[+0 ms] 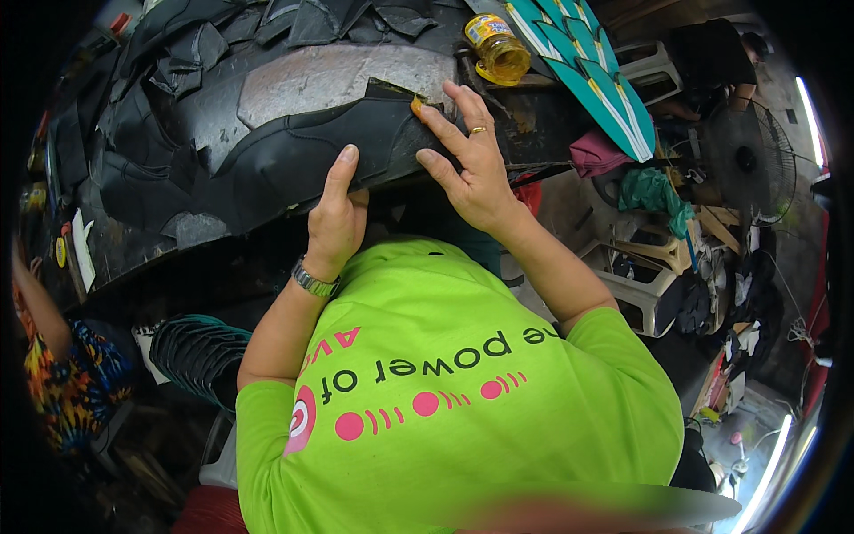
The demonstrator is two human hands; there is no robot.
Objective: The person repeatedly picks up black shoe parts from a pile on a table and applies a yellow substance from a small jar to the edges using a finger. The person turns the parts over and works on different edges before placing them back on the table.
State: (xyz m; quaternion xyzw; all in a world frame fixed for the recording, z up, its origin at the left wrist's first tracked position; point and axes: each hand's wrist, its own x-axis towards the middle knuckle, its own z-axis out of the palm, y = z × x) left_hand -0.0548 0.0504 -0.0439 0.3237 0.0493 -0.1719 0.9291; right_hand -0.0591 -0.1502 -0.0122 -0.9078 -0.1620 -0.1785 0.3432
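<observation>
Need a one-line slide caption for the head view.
Left hand and ringed right hand press a black leather shoe-upper piece flat on a cluttered workbench, beside an amber liquid bottle.

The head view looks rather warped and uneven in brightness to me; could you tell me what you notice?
Head view: fisheye bends the workbench edge toward a black rim; light strips glare at the right edge; the black leather piece under both hands is dim but sharp; a blurred band crosses the bottom.

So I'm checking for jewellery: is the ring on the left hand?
No, the gold ring sits on the right hand; the left hand shows only a wristwatch.
</observation>
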